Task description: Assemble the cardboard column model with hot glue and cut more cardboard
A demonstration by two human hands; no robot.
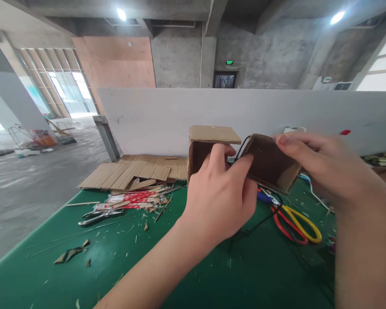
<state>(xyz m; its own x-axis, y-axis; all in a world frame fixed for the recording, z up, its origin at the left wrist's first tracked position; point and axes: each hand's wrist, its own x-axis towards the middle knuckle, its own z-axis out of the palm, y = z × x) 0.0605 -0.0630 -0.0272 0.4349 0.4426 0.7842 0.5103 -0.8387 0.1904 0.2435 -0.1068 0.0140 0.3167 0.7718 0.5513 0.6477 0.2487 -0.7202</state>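
My right hand (321,161) pinches the upper right edge of a small open cardboard box (270,165), tilted with its dark inside facing me. My left hand (220,193) is closed, its fingers curled between that box and a second open cardboard box (215,134) to its left. A black cord (242,148) runs from the tilted box's upper left corner down to my left fingers. Its fingertips are partly hidden, as is the lower part of the left box. More cord hangs below my hands, blurred.
Scissors with red and yellow handles (300,225) lie on the green tabletop (141,266) below my right hand. Left of my hands are pliers (101,216), wooden sticks in red-and-white wrapping (131,199) and flat cardboard sheets (131,168). A white partition (154,120) stands behind.
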